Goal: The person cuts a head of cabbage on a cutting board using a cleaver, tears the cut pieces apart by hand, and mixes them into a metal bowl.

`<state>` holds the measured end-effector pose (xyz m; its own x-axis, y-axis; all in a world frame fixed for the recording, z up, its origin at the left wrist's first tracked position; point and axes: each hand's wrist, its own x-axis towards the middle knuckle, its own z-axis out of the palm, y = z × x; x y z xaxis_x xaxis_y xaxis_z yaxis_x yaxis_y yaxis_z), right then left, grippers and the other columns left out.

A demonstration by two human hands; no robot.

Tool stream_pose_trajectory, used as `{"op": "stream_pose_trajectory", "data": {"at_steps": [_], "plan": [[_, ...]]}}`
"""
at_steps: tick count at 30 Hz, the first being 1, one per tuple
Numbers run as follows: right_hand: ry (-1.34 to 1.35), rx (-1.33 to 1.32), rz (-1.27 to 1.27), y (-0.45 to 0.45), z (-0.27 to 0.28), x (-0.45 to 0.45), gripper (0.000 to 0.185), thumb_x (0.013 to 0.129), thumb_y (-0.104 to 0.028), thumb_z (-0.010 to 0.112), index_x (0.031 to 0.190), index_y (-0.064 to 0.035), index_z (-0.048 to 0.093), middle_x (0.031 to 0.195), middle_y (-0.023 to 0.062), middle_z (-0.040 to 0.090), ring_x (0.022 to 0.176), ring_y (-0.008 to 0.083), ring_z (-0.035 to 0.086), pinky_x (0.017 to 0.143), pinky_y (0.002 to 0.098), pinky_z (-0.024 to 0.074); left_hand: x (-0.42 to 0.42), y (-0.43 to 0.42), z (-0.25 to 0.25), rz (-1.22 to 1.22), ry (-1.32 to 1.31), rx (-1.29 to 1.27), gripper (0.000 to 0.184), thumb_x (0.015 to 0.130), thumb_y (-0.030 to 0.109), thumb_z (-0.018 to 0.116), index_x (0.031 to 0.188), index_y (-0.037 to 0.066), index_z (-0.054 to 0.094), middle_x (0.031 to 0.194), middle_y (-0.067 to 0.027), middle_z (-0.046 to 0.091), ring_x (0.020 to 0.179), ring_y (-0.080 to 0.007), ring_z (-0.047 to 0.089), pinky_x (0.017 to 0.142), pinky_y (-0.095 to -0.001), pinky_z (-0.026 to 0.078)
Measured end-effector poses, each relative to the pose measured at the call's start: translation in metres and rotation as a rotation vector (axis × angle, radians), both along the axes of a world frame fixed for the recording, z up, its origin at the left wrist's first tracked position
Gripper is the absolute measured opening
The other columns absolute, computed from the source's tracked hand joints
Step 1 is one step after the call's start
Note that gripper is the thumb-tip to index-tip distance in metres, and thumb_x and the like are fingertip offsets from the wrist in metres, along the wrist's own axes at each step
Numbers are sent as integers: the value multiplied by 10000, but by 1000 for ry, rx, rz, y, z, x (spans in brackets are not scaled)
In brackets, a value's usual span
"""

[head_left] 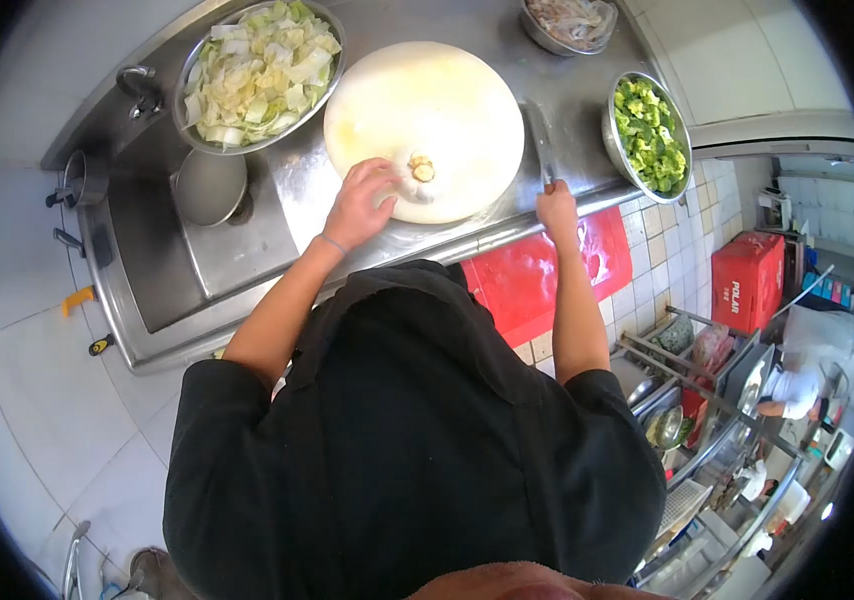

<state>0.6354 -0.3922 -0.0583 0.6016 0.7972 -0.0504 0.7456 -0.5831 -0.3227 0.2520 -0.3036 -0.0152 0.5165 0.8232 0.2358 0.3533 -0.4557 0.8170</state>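
Ginger, it seems, looks yellowish and lumpy.

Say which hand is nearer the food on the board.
Left. The left hand is just left of the food; the right hand grips the knife, beyond the board's right edge.

Worn on me: black short-sleeved top, sleeves ending near the elbows; black apron over it, matte, creased, with straps at the shoulders. Thin grey-blue band round my left wrist. My left hand and right hand: bare.
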Motion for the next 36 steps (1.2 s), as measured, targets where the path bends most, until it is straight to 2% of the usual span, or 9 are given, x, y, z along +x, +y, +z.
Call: {"op": "stream_pose_trajectory", "data": {"at_steps": [3,4,7,13,21,25,26,30,36], "plan": [[710,-1,-195,-2,85,-36,195,918,-209,582,922,-13,581,661,111,598,540,245,609,511,371,502,-1,4,-3,80,-15,-85,377,764,24,706,1137,66,671,1320,-164,565,1277,-337,518,1107,-403,402],[891,71,-231,-11,104,-51,217,945,-220,602,1003,-13,572,641,52,559,430,130,483,373,278,367,0,7,-4,100,-21,-105,402,764,26,711,1162,61,659,1321,-167,565,1275,-340,520,1109,-403,401],[1069,371,-116,-34,100,-87,258,954,-220,600,1080,3,570,635,42,545,423,132,483,366,291,373,11,23,1,49,2,117,489,767,43,702,1244,46,595,1285,-174,587,1260,-373,524,1100,-426,401],[1046,153,-90,-41,147,-146,351,1048,-303,491,1209,1,559,631,26,510,451,117,493,396,282,403,41,66,1,-311,150,-28,573,720,63,763,1253,17,559,1268,-179,579,1202,-377,558,1048,-438,445],[879,334,17,-33,192,-181,468,1080,-389,422,1280,8,573,620,6,466,474,83,473,456,265,414,44,22,-4,-16,35,169,640,686,236,861,1219,27,577,1233,-200,558,1136,-388,557,974,-457,461],[422,107,142,-35,117,-187,530,1073,-419,375,1298,28,547,896,302,670,864,461,672,785,515,515,32,24,-14,26,51,25,621,695,198,872,1202,-6,579,1204,-214,544,1100,-388,574,968,-451,489],[572,-90,133,-32,110,-188,537,1066,-419,359,1256,45,551,1089,398,603,1107,569,536,938,595,418,32,21,-12,18,32,-69,611,714,217,861,1206,-5,577,1196,-213,546,1089,-389,581,959,-449,494],[775,-224,48,-18,142,-180,494,1068,-404,381,1140,48,568,748,254,638,658,364,668,650,467,528,57,15,8,76,150,-132,589,794,332,798,1229,7,568,1180,-209,561,1072,-396,603,938,-438,505],[1141,-57,-100,-33,106,-148,445,1059,-423,380,903,-31,522,580,57,508,421,165,477,377,329,377,78,44,39,65,575,-311,755,703,423,792,1298,19,564,1140,-223,607,1012,-385,659,861,-436,549]]}}
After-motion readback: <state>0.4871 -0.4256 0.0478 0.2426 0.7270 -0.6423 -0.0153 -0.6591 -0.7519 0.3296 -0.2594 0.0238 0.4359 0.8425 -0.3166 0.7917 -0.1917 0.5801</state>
